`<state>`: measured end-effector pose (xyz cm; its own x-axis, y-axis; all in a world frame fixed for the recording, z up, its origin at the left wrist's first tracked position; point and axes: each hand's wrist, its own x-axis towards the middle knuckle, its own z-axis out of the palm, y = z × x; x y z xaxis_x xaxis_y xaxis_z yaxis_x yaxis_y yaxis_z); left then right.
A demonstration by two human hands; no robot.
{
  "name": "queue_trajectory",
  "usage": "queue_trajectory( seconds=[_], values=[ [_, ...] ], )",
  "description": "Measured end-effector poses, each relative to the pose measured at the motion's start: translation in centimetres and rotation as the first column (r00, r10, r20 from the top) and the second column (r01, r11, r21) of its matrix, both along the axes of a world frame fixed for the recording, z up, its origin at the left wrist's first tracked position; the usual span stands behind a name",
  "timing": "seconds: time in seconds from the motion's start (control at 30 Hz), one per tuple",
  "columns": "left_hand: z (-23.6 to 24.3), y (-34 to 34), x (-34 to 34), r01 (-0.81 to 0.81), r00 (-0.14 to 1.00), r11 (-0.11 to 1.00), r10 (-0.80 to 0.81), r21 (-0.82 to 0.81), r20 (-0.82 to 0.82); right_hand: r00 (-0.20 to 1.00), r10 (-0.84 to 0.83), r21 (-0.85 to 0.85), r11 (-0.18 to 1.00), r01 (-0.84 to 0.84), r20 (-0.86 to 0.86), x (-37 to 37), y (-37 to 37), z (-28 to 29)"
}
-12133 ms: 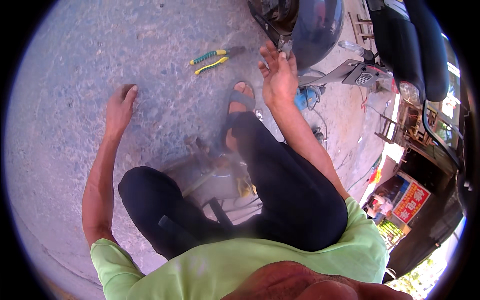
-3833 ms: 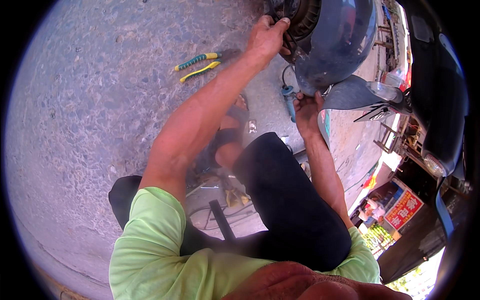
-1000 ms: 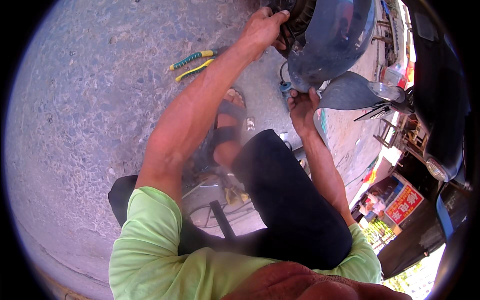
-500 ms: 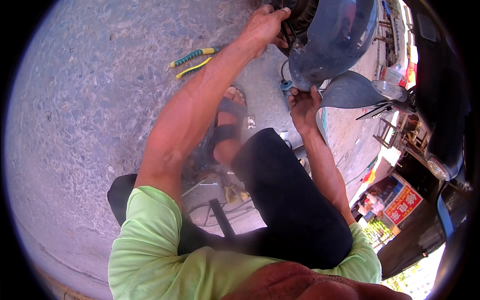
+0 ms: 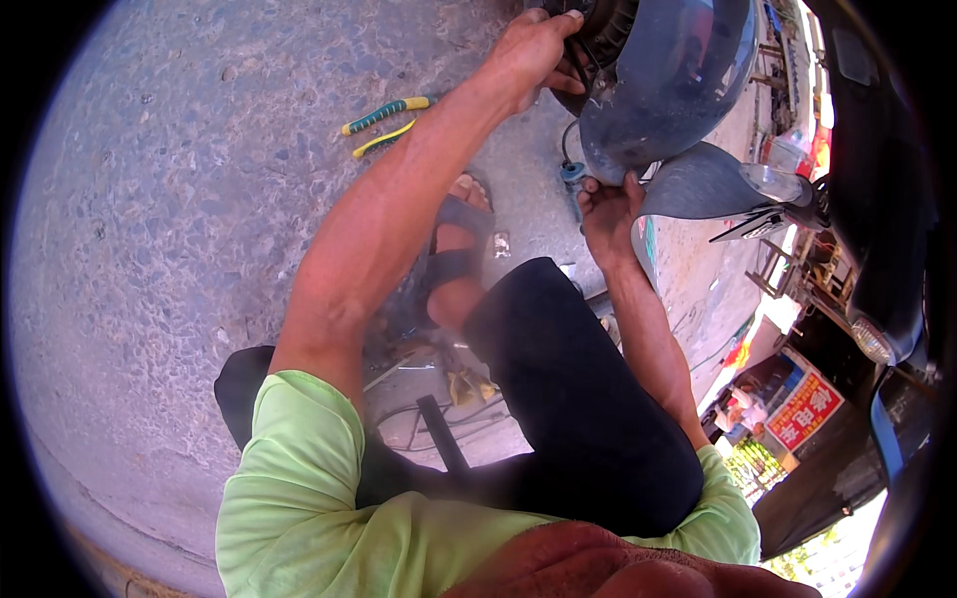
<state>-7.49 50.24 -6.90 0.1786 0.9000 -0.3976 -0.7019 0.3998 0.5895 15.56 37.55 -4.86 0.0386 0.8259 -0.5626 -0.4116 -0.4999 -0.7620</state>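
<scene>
A glossy dark grey mudguard (image 5: 673, 85) curves over a ridged black tyre (image 5: 605, 32) at the top. Beside that tyre my left hand (image 5: 533, 60) is closed, thumb on top and fingers below, next to a thin black cable; what it grips is mostly hidden. My right hand (image 5: 610, 211) pinches the mudguard's lower tip between thumb and fingertips. Just left of the right fingertips is a small blue cylindrical part (image 5: 572, 173), with a thin dark wire rising from it. A curved grey panel (image 5: 695, 189) adjoins the mudguard on the right.
Pliers with green and yellow handles (image 5: 384, 118) lie on the rough concrete, left of my forearm. My sandalled foot (image 5: 457, 239) is between my arms. Cables and a dark bar (image 5: 441, 434) lie by my legs. A round lamp (image 5: 773, 181) and dark vehicle bodywork (image 5: 897, 229) stand right.
The mudguard's lower part has shifted very slightly to the right. Both hands keep almost the same places and grips.
</scene>
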Motion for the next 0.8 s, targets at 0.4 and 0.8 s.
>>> queue_trajectory(
  seconds=[0.4,0.8],
  values=[
    [0.8,0.3,0.1,-0.017,1.0,0.999,0.017,-0.033,-0.009,1.0,-0.006,0.053,0.999,0.007,-0.01,0.4,0.2,0.0],
    [0.9,1.0,-0.6,-0.011,1.0,1.0,0.01,-0.022,-0.021,0.999,0.019,0.069,0.997,-0.022,0.042,-0.2,0.3,1.9]
  ],
)
